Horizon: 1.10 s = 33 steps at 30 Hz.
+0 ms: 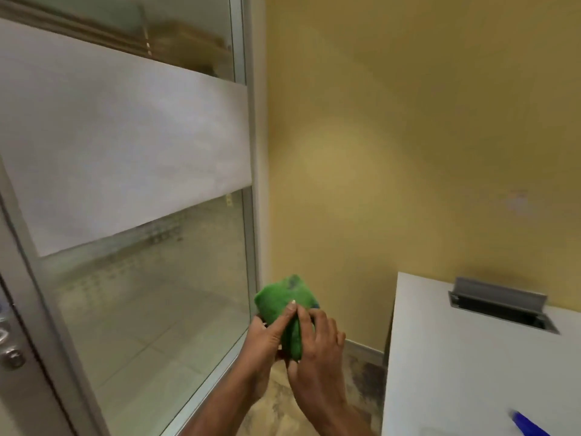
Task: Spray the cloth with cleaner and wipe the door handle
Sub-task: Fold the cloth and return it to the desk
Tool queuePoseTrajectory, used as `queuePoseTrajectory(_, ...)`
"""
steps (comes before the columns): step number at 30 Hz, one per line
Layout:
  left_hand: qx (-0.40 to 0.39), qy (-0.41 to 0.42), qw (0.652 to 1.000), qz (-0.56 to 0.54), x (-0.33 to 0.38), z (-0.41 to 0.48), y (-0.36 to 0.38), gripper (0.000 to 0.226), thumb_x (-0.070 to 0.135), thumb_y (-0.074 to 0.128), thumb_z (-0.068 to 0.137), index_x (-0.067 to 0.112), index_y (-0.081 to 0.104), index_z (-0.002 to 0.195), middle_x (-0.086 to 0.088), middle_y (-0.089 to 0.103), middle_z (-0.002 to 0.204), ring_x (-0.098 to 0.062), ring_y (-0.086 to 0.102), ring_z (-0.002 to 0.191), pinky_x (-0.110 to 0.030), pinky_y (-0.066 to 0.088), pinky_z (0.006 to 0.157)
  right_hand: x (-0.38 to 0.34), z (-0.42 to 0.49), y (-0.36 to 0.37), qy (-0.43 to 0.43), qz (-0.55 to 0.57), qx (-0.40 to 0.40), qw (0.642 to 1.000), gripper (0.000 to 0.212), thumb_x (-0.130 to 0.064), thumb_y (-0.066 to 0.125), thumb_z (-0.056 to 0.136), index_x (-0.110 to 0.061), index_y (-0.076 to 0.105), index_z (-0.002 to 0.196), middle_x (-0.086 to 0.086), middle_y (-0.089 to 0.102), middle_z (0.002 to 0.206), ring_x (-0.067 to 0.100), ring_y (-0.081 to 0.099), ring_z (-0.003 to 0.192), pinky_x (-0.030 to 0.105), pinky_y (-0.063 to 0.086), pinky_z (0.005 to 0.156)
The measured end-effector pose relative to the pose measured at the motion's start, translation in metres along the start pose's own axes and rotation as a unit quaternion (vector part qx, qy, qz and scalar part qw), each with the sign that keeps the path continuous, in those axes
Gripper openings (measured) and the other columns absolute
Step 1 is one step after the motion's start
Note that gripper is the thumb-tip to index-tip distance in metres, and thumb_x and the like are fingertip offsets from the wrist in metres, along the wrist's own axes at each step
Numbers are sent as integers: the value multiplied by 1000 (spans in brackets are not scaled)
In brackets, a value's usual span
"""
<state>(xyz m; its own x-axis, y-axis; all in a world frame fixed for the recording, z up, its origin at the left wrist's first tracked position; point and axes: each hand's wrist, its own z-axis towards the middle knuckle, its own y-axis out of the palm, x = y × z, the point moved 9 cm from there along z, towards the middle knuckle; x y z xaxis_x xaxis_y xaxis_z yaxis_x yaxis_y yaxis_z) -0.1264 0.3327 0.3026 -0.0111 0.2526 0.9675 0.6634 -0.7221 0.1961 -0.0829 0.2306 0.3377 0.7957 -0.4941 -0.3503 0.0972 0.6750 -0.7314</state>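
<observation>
Both hands met in front of the person, low in the view, around a folded green cloth [287, 313]. The left hand [262, 338] cradled the cloth from below and from the door side, its fingers [287, 314] closed on the fabric with one fingertip stretched up across the top face. The right hand [316, 344] gripped the cloth from the other side, its fingers [306, 322] curled over the lower fold and touching the left fingertip. The cloth stood up beyond the fingers, with a darker smudge near its far edge. To the left of the fingers ran a glass panel [141, 278] in a metal frame, crossed by a frosted band [125, 136]. Farther left, well apart from the fingers, metal door hardware [11, 357] showed at the frame edge; its shape was too cut off to tell. To the right of the fingers stood a white tabletop [471, 372] with an open grey cable hatch [500, 305], and a blue object [528, 426] lay on it, blurred and partly out of view. A yellow wall [408, 136] rose beyond the fingers.
</observation>
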Motion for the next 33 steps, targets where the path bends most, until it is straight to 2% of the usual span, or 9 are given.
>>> queuePoseTrajectory(3, -20, -1, 999, -27, -14, 24, 17, 48, 33, 82, 82, 13, 68, 122, -10, 82, 106, -27, 78, 98, -35, 61, 70, 31, -10, 1, 31, 73, -34, 996, 72, -56, 65, 76, -35, 45, 143, -13, 49, 129, 7, 46, 119, 34, 42, 99)
queuePoseTrajectory(5, -45, -10, 998, -34, -24, 35, 32, 43, 21, 81, 82, 11, 69, 122, -10, 82, 106, -28, 78, 99, -41, 62, 80, 62, -17, -12, 107, 186, -21, 976, 58, -63, 64, 81, -41, 52, 133, -22, 51, 122, -2, 48, 117, 30, 46, 99)
queuePoseTrajectory(8, -95, -41, 994, -40, -47, 44, 67, 46, 15, 81, 81, 10, 68, 125, -8, 81, 113, -29, 74, 111, -53, 55, 105, 130, -27, -35, 260, 272, 62, 924, 52, -52, 69, 87, -35, 53, 133, -13, 56, 126, 5, 53, 119, 18, 50, 94)
queuePoseTrajectory(10, -128, -62, 989, -46, -65, 45, 96, 50, 14, 83, 78, 10, 69, 126, -9, 80, 116, -29, 73, 114, -54, 52, 108, 169, -33, -37, 348, 330, 47, 876, 58, -54, 68, 86, -32, 51, 137, -9, 57, 131, 12, 55, 122, 29, 51, 99)
queuePoseTrajectory(12, -153, -84, 983, -57, -81, 44, 125, 51, 14, 83, 77, 9, 69, 126, -11, 79, 119, -31, 73, 115, -56, 51, 110, 195, -38, -34, 387, 378, 9, 841, 40, -46, 71, 88, -26, 63, 122, -5, 70, 118, 16, 67, 110, 38, 57, 95)
queuePoseTrajectory(15, -166, -116, 976, -82, -102, 41, 165, 47, 22, 82, 82, 8, 71, 125, -14, 78, 120, -33, 73, 116, -55, 50, 110, 231, -54, -49, 414, 354, 22, 838, 23, -34, 71, 91, -11, 68, 93, 9, 75, 94, 25, 73, 92, 43, 59, 79)
queuePoseTrajectory(21, -146, -185, 965, -112, -157, 37, 216, 50, 20, 84, 78, 5, 69, 124, -16, 79, 116, -36, 74, 110, -53, 59, 98, 288, -99, -38, 506, 460, -56, 727, 25, -28, 69, 94, -10, 64, 111, 11, 76, 107, 25, 74, 94, 45, 62, 81)
queuePoseTrajectory(27, -164, -216, 955, -120, -209, 34, 262, 22, 11, 74, 89, 4, 71, 109, -16, 82, 98, -28, 80, 84, -41, 67, 76, 340, -137, -26, 518, 459, -103, 714, 31, -19, 70, 93, -18, 60, 122, 9, 75, 114, 29, 74, 102, 50, 61, 87)
queuePoseTrajectory(33, -187, -192, 963, 6, -267, 40, 279, 41, 20, 82, 85, 10, 69, 122, -9, 80, 113, -29, 74, 111, -36, 60, 84, 392, -180, -4, 537, 368, -50, 757, 30, -5, 60, 97, -14, 59, 125, 2, 70, 117, 19, 66, 108, 28, 58, 84)
